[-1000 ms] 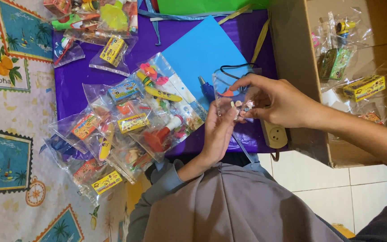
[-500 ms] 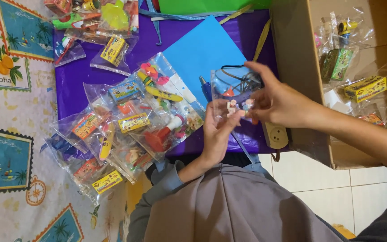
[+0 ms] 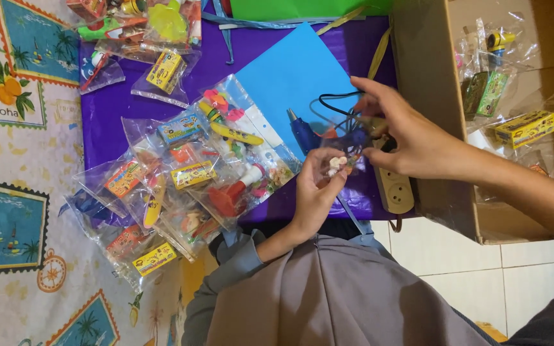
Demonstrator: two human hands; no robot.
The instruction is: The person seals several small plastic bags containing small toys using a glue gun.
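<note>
Two hands (image 3: 318,192), one small toy (image 3: 338,164)

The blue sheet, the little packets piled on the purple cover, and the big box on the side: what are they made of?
Blue sheet: seemingly matte paper or thin foam; flat, no shine. Packets: clear glossy plastic film, with glints and creases, contents showing through. Box: brown corrugated cardboard, dull and raw-edged. Purple cover: probably plastic sheeting, judging by its faint sheen.

Patterned tablecloth (image 3: 14,192) (tropical prints), tiled floor (image 3: 444,250)
</note>
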